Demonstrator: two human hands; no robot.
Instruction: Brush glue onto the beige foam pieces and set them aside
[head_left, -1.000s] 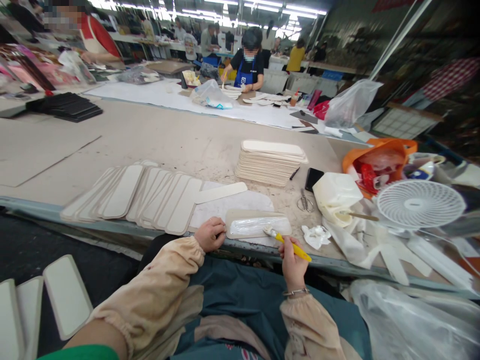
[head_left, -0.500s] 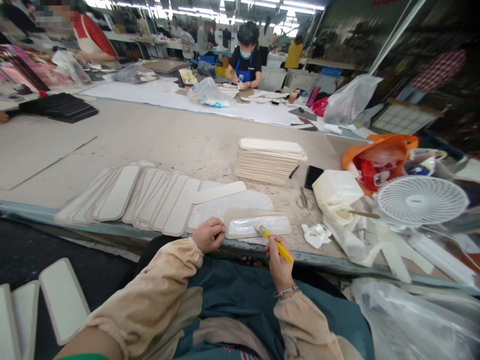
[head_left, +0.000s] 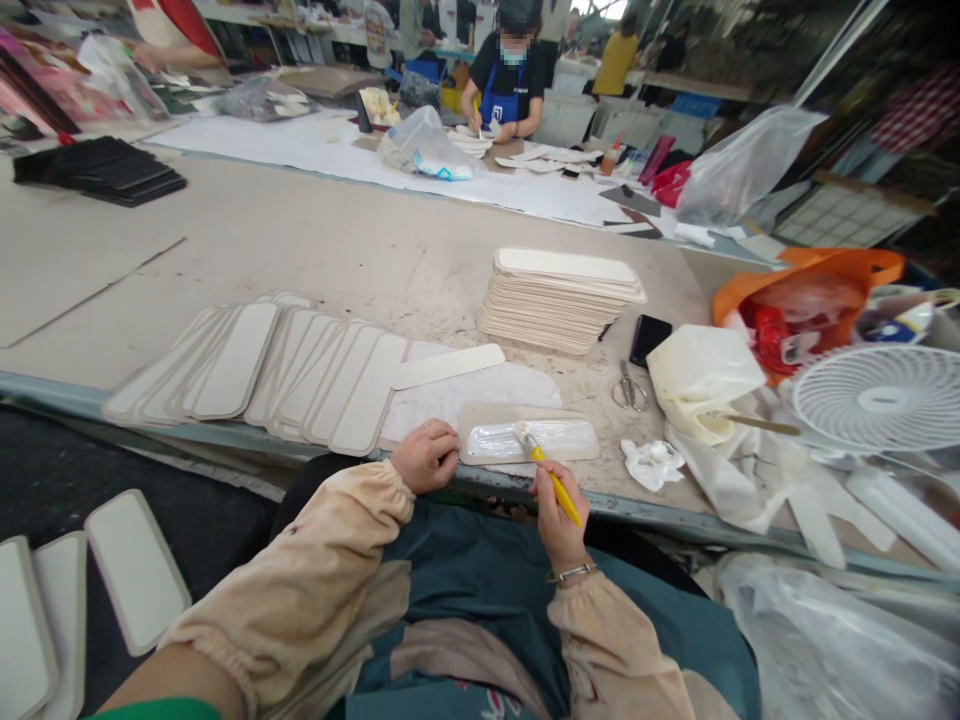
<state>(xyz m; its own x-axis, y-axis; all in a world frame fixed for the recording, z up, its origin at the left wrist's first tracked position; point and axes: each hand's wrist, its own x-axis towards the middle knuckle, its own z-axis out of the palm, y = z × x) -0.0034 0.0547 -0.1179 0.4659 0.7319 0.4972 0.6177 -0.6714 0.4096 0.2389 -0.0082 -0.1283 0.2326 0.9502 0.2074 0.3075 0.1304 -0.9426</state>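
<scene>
My right hand [head_left: 560,508] is closed round the yellow handle of a brush [head_left: 559,490]. The brush's bristles touch a rounded beige panel [head_left: 589,450] whose middle is coated with something white and glossy. At the left end of that panel rests my left hand [head_left: 427,456], fingers curled, by the table edge; whether it pinches the panel's corner is hard to see. Left of it, pale panels [head_left: 236,360] lie fanned out over one another. A single pale strip [head_left: 450,367] lies across a white sheet [head_left: 517,385]. Behind stands a neat stack of panels [head_left: 559,300].
Right of the panel are crumpled tissue [head_left: 651,462], scissors [head_left: 628,388], a phone [head_left: 649,340], a white container [head_left: 705,365], a white fan [head_left: 877,400] and an orange bag [head_left: 885,268]. A person [head_left: 506,90] works across the table. More panels [head_left: 139,570] lie low at left.
The view has tilted down and shifted slightly, so most things appear moved. The brush tip has moved slightly along the coated panel, and its handle is steeper.
</scene>
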